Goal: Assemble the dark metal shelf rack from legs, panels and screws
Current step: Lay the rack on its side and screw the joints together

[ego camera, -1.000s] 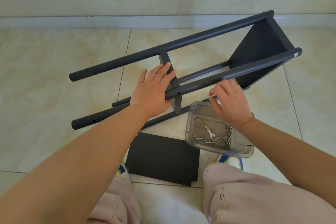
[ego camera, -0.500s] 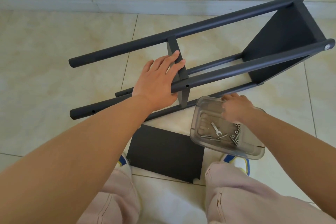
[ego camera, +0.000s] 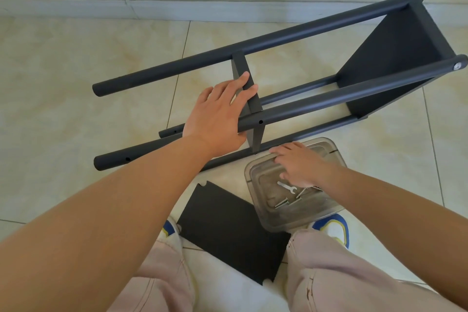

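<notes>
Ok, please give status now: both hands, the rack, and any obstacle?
Left hand rests on rack, at middle panel. Right hand inside clear tray, over screws; grasp not visible. Loose panel on floor. Nothing blocking.

My right hand [ego camera: 302, 166] covers part of the clear tray [ego camera: 255, 175], so I cannot tell whether my fingers [ego camera: 283, 151] pinch a screw. My left hand [ego camera: 215, 121] hides a stretch of the near leg [ego camera: 329, 97]. The loose panel [ego camera: 228, 230] slips under my knees.
</notes>
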